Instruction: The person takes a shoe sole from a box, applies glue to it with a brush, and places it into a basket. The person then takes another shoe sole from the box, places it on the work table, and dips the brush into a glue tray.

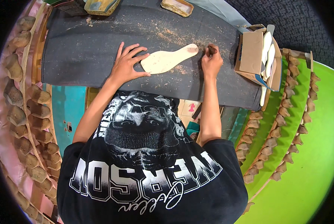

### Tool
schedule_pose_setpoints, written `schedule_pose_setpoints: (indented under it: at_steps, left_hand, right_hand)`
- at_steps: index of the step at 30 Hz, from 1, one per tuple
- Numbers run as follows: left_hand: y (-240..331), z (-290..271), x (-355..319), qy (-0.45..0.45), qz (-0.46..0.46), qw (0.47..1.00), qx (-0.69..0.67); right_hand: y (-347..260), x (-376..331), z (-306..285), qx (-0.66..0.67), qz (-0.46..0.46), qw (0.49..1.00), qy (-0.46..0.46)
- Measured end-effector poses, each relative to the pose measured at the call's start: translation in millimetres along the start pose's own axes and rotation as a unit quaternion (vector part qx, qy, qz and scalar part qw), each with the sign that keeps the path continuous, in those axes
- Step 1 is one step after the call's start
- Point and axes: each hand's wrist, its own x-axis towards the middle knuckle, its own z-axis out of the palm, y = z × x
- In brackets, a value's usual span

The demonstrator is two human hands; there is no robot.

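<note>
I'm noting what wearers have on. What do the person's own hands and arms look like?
The left hand and right hand are bare, without gloves, and no watch or bracelet shows on either wrist. Both forearms are uncovered too. The black short sleeves belong to a T-shirt with a large white-and-grey print.

Across the near edge of the desk (77,48), the left forearm (96,106) is slanted inward and the right forearm (210,106) is held nearly straight; the left hand (126,64) is splayed, the right hand (211,62) tightly curled.
</note>
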Motion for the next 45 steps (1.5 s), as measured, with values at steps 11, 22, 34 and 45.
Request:
schedule_pose_setpoints:
  at_steps: [11,22,34,45]
  left_hand:
    - [-1,-1,-1,0.007,0.002,1.0,0.004]
    - [0,-1,0,0.001,-0.005,1.0,-0.002]
    - [2,-2,-1,-0.008,-0.009,1.0,-0.007]
    - [-1,-2,0,0.0,0.002,1.0,-0.002]
  right_hand:
    - [-125,-102,4,0.211,-0.221,0.922,-0.238]
    - [-34,-15,18,0.035,-0.052,0.997,-0.054]
    - [-59,-37,11,0.074,-0.071,0.981,-0.163]
    - [-107,-93,13,0.12,-0.192,0.952,-0.207]
